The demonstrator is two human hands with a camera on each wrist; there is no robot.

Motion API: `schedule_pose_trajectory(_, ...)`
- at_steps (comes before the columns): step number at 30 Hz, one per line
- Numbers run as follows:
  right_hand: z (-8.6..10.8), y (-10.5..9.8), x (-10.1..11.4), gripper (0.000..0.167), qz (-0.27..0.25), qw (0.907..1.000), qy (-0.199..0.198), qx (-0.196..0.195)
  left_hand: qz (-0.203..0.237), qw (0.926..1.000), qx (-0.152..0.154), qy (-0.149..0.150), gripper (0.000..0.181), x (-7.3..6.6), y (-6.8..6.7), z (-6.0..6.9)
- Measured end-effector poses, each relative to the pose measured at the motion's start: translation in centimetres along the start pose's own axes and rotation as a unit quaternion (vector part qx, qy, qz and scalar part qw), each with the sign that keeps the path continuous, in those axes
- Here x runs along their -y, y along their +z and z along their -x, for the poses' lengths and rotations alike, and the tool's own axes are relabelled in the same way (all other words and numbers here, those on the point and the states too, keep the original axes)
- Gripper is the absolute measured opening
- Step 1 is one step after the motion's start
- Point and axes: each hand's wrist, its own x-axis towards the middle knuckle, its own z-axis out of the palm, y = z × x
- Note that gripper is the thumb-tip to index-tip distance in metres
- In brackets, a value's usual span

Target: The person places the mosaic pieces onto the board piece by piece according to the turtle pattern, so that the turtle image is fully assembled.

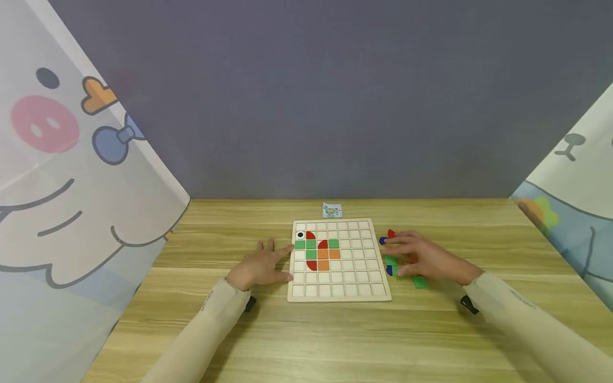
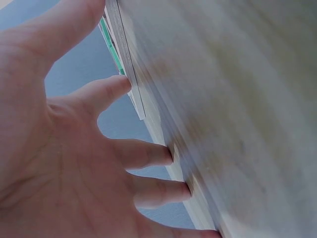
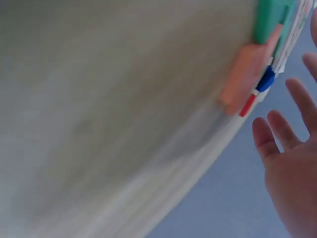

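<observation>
A wooden grid board [image 1: 340, 299] lies flat on the table. Its left part carries several green, red and orange pieces and a white eye piece [image 1: 300, 235] with a black dot. Fingers spread, my left hand [image 1: 261, 265] touches the board's left edge with index finger and thumb; its other fingertips rest on the table. To the right of the board, my right hand [image 1: 423, 256] hovers over loose pieces with relaxed fingers and nothing visibly held. Around it lie a red piece [image 1: 391, 233], a blue piece [image 1: 383, 241], a green square [image 1: 420, 282] and an orange piece [image 3: 242, 79]. The hand partly hides the pile.
A small printed card [image 1: 332, 210] lies behind the board. The wood-grain table [image 1: 316, 340] ends at a grey back panel [image 1: 306, 106]. Cartoon-printed curtains [image 1: 158, 213] hang at both sides.
</observation>
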Motion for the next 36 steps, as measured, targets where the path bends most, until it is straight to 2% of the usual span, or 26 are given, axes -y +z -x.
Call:
schedule_pose_trajectory(5, 0.9, 0.2, -0.2, 0.060, 0.006, 0.9994, 0.008, 0.033, 0.002, 1.0000, -0.003, 0.003, 0.080, 0.0, 0.1, 0.1)
schedule_pose_trajectory(8, 1.2, 0.3, -0.3, 0.059, 0.013, 0.9992, 0.009, 0.038, 0.005, 1.0000, -0.001, 0.004, 0.080, -0.1, 0.1, 0.1)
schedule_pose_trajectory(14, 1.5, 0.4, -0.1, 0.049, 0.036, 0.9991, 0.007, 0.019, 0.007, 1.0000, 0.000, 0.003, 0.080, -0.2, 0.0, 0.2)
schedule_pose_trajectory(19, 1.4, 0.6, 0.6, 0.046, 0.058, 0.9982, -0.005, -0.012, 0.002, 1.0000, -0.003, 0.006, 0.080, 0.0, -0.1, 0.0)
schedule_pose_trajectory(26, 1.4, 0.7, 1.4, 0.026, 0.055, 0.9975, -0.022, -0.039, -0.002, 0.9999, -0.009, 0.012, 0.080, 0.0, -0.1, -0.2)
schedule_pose_trajectory(32, 1.5, 0.8, 1.4, 0.031, 0.059, 0.9977, -0.008, -0.034, 0.004, 0.9999, -0.006, 0.010, 0.080, 0.0, -0.1, 0.0)
schedule_pose_trajectory(36, 1.6, 1.0, 1.4, 0.033, 0.061, 0.9974, -0.012, -0.038, 0.003, 1.0000, -0.004, 0.006, 0.080, 0.0, 0.0, 0.0)
